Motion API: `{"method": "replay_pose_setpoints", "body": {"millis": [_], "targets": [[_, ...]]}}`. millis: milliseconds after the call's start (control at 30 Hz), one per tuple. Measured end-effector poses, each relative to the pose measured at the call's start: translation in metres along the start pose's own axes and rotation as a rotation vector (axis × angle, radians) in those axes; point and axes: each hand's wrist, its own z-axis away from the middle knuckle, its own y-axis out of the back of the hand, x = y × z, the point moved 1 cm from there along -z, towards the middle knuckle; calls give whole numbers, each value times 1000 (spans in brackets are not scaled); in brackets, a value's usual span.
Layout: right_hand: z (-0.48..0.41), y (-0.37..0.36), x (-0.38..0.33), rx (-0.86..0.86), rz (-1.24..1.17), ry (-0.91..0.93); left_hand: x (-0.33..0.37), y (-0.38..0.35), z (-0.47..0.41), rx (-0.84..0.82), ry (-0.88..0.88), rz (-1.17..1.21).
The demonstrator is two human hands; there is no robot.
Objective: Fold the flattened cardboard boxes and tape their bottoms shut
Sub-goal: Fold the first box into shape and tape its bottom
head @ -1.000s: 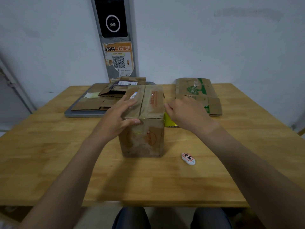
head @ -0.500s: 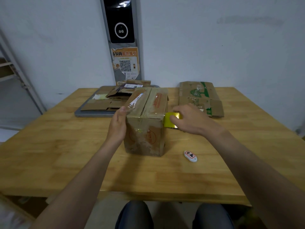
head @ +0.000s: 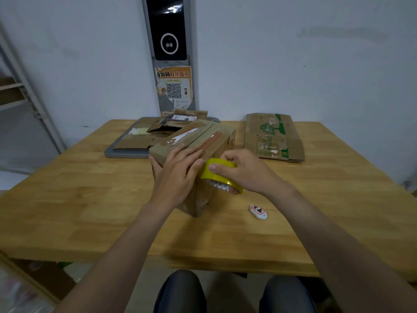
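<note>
A worn brown cardboard box (head: pixel 212 138) stands folded in the middle of the wooden table (head: pixel 67 199), turned with one corner toward me. My left hand (head: pixel 178 175) lies on its near top edge, fingers straight across the flaps and thumb down the left side. My right hand (head: pixel 243 171) grips a yellow tape roll (head: pixel 220 175) against the box's near right side. The roll touches my left fingertips. A flattened box with green print (head: pixel 270 136) lies at the back right.
A grey tray (head: pixel 117 153) at the back left holds several flattened cardboard pieces (head: pixel 135 143). A small white cutter with red characters (head: pixel 258 211) lies on the table right of the box. The wall and a grey post stand close behind.
The box has been turned so a corner faces me. My left hand moved from its left side onto the top edge. My right hand brought the tape roll forward to the near right side.
</note>
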Motion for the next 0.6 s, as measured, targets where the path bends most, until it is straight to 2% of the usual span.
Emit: {"method": "replay_pose_setpoints", "body": {"millis": [100,267,400,467,533,600], "targets": [[-1,0,5,-44,163,-76,-5,-1,-1,-25,-3,-37],[-13,-14,12,22,279,-108,-7,-3,0,-41,-15,-69],[-36,-23,0,143,624,-77,-9,2,4,-33,2,46],[-46,-21,-7,151,683,-47,-14,3,12,36,20,246],[-56,-17,-13,80,718,4,-20,0,23,191,83,470],[-66,-16,-19,-20,737,104,-30,-7,32,326,320,556]]}}
